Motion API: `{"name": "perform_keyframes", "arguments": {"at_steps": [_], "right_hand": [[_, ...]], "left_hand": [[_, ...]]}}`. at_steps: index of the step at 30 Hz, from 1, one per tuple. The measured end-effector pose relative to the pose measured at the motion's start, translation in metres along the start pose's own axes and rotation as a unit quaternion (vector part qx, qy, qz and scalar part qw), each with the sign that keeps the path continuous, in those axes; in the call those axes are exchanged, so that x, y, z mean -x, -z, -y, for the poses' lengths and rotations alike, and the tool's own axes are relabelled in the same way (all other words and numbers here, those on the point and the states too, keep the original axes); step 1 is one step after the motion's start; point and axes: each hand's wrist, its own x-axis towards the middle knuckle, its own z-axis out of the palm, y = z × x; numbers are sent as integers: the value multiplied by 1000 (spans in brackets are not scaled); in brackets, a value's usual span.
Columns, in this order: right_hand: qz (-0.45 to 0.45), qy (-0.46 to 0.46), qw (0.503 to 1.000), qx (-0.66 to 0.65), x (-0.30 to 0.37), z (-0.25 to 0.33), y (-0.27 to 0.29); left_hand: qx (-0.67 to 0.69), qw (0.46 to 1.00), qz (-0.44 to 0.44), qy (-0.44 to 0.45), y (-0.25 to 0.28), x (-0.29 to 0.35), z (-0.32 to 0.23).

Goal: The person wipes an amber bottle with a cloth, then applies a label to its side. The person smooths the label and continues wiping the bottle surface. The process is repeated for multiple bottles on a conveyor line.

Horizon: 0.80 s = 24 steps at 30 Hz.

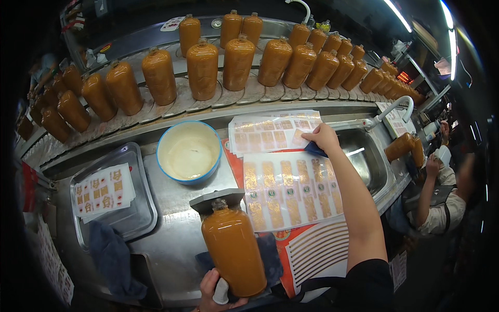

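An amber-brown glazed bottle (pixel 233 249) leans at the front middle, its neck by a grey notched block (pixel 215 200). My left hand (pixel 210 294) grips the bottle's base, with a whitish cover on one finger. A dark blue cloth (pixel 270 255) lies under the bottle. At the far right of the work surface, my right hand (pixel 323 138) pinches a small gold-patterned decal (pixel 300 138) over a sheet of decals (pixel 254 139). Something dark blue (pixel 315 149) shows under that palm; its kind is unclear. Nearer lies a sheet of long gold decals (pixel 286 190).
A blue-rimmed bowl (pixel 189 151) of cloudy liquid stands left of the sheets. Further left are a metal tray (pixel 148 208) with decal sheets and a blue towel (pixel 112 260). Rows of similar bottles (pixel 202 70) line a conveyor behind. A sink (pixel 364 161) and another person (pixel 442 203) are at right.
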Motion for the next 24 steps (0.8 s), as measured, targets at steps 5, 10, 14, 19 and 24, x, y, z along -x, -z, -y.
{"name": "perform_keyframes", "arguments": {"at_steps": [5, 10, 14, 19, 24], "right_hand": [[-1, 3, 1000, 18, -7, -25, 13], [3, -86, 996, 12, -30, -99, 33], [-21, -188, 977, 94, -31, -166, 27], [-14, -185, 979, 89, -33, -298, 1], [139, -222, 909, -323, -25, -189, 7]], "left_hand": [[-18, 997, -78, -23, 0, -6, -6], [-40, 998, -55, -1, 7, -17, -15], [-49, 998, -47, 0, 7, -11, -7], [-53, 997, -56, -14, -2, -10, -2], [-82, 993, -81, -15, 0, -6, -4]]}}
